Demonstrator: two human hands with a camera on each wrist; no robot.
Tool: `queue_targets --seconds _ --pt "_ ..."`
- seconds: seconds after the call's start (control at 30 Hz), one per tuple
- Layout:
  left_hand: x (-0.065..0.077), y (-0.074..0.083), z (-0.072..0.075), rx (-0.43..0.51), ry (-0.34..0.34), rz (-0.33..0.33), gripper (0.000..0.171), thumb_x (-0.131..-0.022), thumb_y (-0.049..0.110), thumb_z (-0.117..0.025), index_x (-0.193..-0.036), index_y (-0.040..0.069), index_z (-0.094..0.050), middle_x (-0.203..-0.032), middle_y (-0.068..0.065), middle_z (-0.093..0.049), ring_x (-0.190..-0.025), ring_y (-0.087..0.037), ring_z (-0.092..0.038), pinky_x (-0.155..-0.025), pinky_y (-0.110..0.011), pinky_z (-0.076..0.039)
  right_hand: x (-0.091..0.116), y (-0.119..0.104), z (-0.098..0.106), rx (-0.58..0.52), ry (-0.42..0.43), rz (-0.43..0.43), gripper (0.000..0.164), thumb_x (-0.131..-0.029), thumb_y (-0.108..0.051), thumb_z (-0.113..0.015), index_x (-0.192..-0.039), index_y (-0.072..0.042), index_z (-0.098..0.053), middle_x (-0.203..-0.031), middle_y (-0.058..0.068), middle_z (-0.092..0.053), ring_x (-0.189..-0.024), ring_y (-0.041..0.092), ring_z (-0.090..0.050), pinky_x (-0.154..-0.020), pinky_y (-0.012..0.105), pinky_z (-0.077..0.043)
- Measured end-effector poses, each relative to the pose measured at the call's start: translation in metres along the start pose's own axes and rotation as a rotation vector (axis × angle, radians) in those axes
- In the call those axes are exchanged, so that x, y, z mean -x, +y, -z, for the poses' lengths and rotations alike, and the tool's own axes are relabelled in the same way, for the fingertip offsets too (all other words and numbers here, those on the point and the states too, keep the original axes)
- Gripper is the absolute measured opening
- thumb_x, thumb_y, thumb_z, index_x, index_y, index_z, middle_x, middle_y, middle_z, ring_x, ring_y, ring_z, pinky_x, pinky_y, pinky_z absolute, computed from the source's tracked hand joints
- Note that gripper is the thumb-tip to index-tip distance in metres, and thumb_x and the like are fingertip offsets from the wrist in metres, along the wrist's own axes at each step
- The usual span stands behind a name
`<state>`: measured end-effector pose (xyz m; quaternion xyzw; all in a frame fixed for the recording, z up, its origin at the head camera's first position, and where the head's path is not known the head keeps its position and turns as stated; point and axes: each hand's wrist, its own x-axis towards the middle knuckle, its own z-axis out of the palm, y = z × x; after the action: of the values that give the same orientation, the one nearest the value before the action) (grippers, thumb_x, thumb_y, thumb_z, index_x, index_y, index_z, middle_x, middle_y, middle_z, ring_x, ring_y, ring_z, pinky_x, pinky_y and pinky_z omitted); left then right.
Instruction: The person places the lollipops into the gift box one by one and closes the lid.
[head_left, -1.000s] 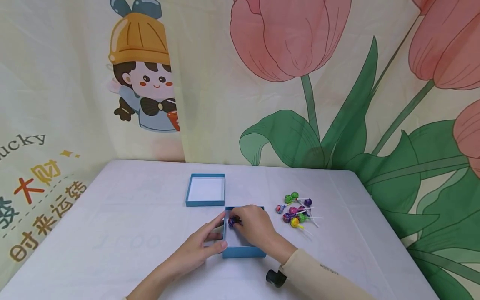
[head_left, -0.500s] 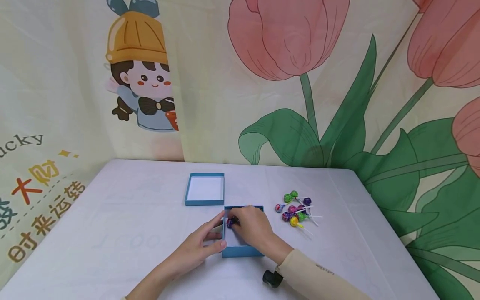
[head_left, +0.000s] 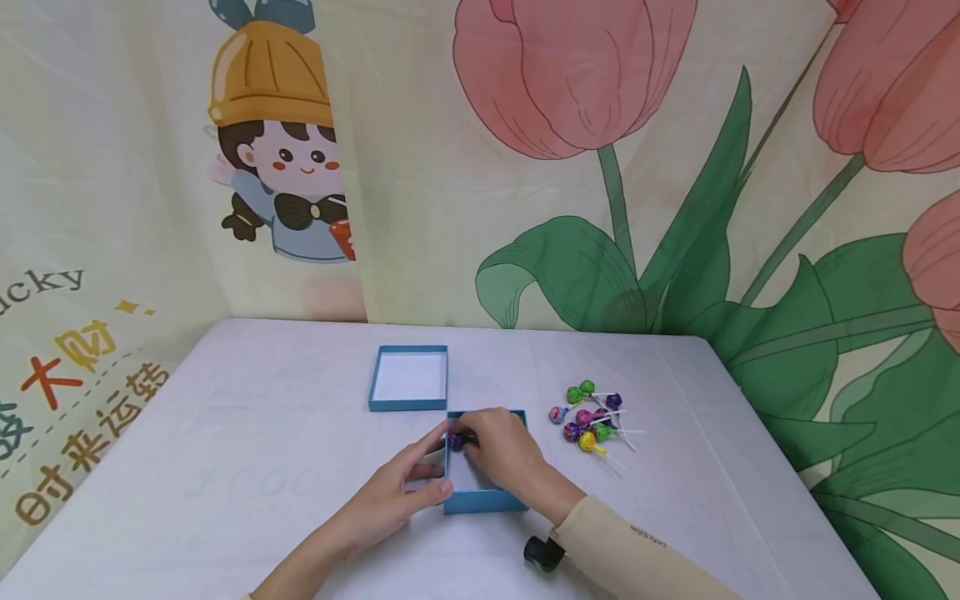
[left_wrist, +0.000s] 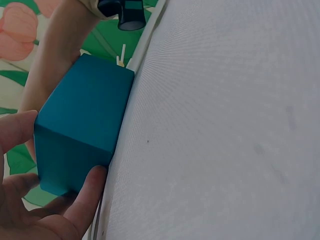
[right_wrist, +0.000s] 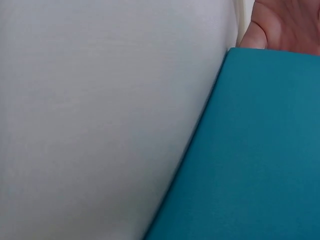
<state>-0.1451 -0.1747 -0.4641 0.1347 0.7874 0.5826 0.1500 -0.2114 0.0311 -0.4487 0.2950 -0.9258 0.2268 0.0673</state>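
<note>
Dark purple is the round head of the lollipop, which lies inside the blue box, near ten o'clock of it, close to the left wall; whether it touches this wall, I cannot tell. My right hand comes over the box from four o'clock, its fingers bent down and narrow. They seem to pinch the lollipop just behind its head, perhaps because the stick side gives a thinner place to grip; the stick itself is hidden from me.

My left hand is at nine o'clock of the box, spread wide. Its fingers lie along the left wall and the thumb touches the near corner, I think so that the light box does not slide while my other hand works inside.

Between ten and eleven o'clock from the box rests a shallow blue tray with white inside, probably the lid, put apart so that the box top is free. Between two and three o'clock lies the pile of lollipops, green, yellow, pink and purple, with several white sticks turned to the right; this is the side of my right arm, so I judge it convenient to reach. Everything stands on a white cloth.
</note>
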Motion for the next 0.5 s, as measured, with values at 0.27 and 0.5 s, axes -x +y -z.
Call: queue_targets --seconds 0.27,0.5 --pt "0.001 0.000 0.001 -0.001 0.000 -0.009 0.077 -0.105 0.031 -0.069 -0.169 0.034 -0.027 -0.173 -0.014 -0.031 -0.141 -0.033 -0.053 -0.110 -0.048 -0.048 -0.001 0.001 0.006 -0.064 -0.055 0.001 0.024 -0.094 -0.004 -0.081 -0.117 -0.010 -0.081 -0.111 0.003 -0.081 -0.105 0.015 -0.076 -0.095 0.030 -0.060" --pt "0.001 0.001 0.001 -0.009 -0.001 -0.010 0.077 -0.105 0.031 -0.070 -0.170 0.033 -0.027 -0.172 -0.015 -0.031 -0.141 -0.034 -0.054 -0.111 -0.053 -0.049 0.001 0.007 0.022 -0.103 -0.098 0.000 0.027 -0.094 -0.005 -0.081 -0.120 -0.010 -0.080 -0.115 0.002 -0.080 -0.108 0.016 -0.075 -0.096 0.031 -0.059"
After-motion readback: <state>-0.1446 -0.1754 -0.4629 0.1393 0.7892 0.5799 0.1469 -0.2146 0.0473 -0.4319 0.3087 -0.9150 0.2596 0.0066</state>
